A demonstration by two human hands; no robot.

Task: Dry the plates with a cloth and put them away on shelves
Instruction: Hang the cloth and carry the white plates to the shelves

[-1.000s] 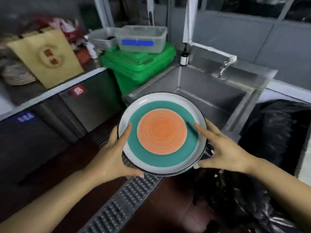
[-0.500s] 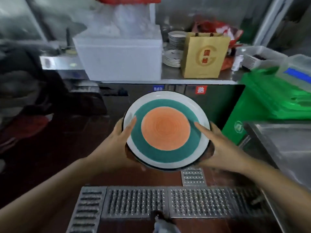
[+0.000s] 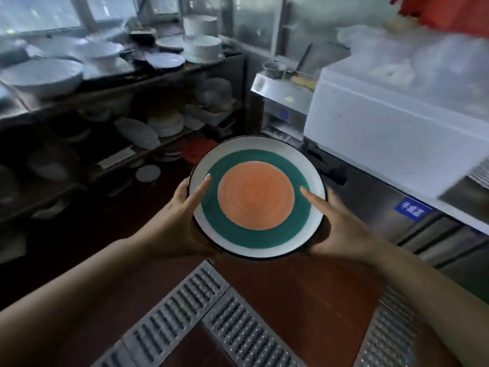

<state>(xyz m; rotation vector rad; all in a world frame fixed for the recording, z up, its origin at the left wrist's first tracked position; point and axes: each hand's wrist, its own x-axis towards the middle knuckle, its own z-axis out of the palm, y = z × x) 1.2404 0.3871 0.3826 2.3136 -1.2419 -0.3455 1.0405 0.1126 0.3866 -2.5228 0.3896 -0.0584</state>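
plate [image 3: 256, 197] btwn both hands, shelves [image 3: 111, 83] left (crowded w/ dishes), foam box [image 3: 391, 128] right

There is only one view, from the person's head, looking forward and down, close on the plate [image 3: 256, 197] and further to the shelves [image 3: 111, 83].

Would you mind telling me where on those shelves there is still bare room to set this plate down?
The top shelf is crowded with white bowls and plates. On the middle shelf, a darker patch left of the ribbed oval dish looks free, though it is dim. The plate, held by the left hand and right hand, might fit there.
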